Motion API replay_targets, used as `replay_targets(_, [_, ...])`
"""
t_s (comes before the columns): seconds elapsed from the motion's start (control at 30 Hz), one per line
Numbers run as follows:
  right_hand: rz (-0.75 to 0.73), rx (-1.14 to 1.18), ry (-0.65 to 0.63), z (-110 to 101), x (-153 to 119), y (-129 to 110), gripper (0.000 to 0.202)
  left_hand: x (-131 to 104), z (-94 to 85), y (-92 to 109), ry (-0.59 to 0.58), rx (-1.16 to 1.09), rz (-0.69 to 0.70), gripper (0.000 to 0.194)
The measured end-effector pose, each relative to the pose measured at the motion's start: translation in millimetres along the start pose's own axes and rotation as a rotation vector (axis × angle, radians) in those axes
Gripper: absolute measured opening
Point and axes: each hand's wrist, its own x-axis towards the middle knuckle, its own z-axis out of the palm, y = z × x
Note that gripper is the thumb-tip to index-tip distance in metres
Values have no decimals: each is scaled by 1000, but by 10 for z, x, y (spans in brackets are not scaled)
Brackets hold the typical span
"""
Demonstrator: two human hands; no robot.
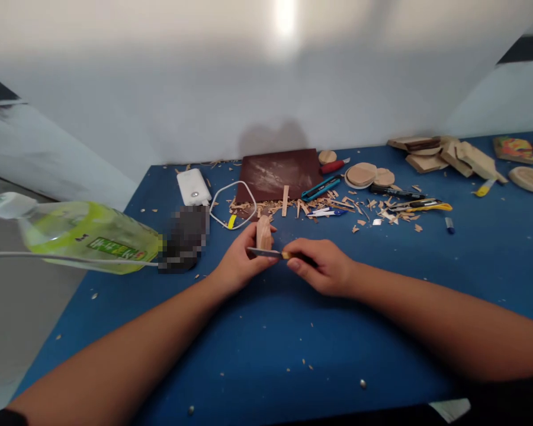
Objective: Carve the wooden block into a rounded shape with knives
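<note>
Near the middle of the blue table point(266, 343), my left hand point(242, 257) grips a small pale piece of wood point(263, 232) that stands upright between its fingers. My right hand point(322, 265) is closed around the handle of a carving knife point(266, 252). The knife's thin blade points left and lies across the lower part of the wood, close to my left thumb. Most of the handle is hidden inside my right hand.
Behind my hands lie wood shavings point(273, 207), a brown sandpaper sheet point(279, 171), a teal cutter point(322, 188) and a red-handled knife point(333, 166). A power bank point(193, 187) and a bottle point(93, 236) are at left. Wood blocks point(466, 155) sit back right.
</note>
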Motion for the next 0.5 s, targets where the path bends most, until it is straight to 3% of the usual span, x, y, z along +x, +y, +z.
replay_targets(0.2, [62, -123, 133, -167, 75, 306, 28, -45, 30, 93, -54, 92, -4, 60])
replay_targets(0.5, [48, -185, -95, -131, 58, 234, 35, -83, 82, 155, -129, 130, -10, 60])
